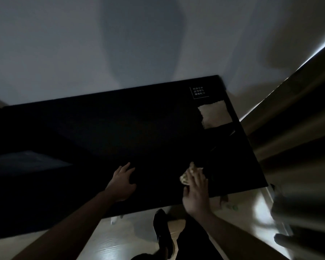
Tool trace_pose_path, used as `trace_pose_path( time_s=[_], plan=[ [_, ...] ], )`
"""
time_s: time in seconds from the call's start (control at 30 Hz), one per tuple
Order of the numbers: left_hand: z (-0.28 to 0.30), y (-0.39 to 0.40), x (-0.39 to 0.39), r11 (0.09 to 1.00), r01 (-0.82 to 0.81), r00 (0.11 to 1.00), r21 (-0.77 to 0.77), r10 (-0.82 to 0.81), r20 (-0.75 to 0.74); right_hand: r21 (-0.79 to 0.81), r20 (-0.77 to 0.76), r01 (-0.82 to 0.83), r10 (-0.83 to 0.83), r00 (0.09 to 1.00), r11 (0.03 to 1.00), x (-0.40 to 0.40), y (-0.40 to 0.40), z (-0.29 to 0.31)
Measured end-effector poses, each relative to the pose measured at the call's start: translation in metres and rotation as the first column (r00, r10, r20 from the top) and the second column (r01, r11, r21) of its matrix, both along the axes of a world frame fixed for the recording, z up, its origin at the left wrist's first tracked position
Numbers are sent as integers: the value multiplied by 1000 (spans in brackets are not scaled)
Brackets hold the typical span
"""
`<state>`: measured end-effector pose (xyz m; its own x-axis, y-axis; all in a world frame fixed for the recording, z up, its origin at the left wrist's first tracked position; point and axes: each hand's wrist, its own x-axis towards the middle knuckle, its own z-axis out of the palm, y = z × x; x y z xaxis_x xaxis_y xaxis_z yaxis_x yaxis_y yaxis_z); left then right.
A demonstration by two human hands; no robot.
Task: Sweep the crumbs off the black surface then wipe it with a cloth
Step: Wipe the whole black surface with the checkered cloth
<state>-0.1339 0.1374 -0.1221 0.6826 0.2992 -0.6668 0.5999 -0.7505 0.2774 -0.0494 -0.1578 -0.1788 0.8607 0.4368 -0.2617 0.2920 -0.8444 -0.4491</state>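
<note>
Large glossy black rectangular surface (139, 137) fills mid-frame, its far edge against a pale wall (83, 44); centre and left stretch bare. Left hand (122, 182) rests flat, fingers spread, near the front edge. Right hand (196, 192) presses a crumpled beige cloth (188, 175) down near the front-right corner.

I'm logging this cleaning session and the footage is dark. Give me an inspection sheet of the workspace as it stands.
Surface: black surface, flat, against a pale wall; white printed label and a torn pale patch at its far right corner.
Job's things: light cloth on the surface near the front right edge; crumbs too dark to tell.
Clutter: nothing seen on the surface.
Grippers: left hand rests flat, fingers spread; right hand presses on the cloth.
Cables: nothing seen.
Surroundings: pale wood floor, dark shoe below the edge, curtain at right.
</note>
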Motion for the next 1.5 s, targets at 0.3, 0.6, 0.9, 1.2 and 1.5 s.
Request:
trace_pose_path(
  time_s=[0.3,0.6,0.9,1.2,1.5],
  plan=[
    [4,-9,-5,997,71,997,-16,-71,-39,135,-18,65,-63,998,989,126,-59,19],
    [-1,-8,-14,996,84,996,-29,-84,7,-159,25,231,-230,973,960,232,-60,4],
    [10,-15,-20,989,-85,991,-119,96,89,-21,31,-271,271,962,962,36,76,-3],
    [14,-61,-72,976,-175,968,-127,194,158,69,-24,-698,701,713,712,-49,34,13],
    [21,-88,-105,957,-201,962,-210,234,145,133,-194,-150,174,965,980,-27,5,37]
  ],
)
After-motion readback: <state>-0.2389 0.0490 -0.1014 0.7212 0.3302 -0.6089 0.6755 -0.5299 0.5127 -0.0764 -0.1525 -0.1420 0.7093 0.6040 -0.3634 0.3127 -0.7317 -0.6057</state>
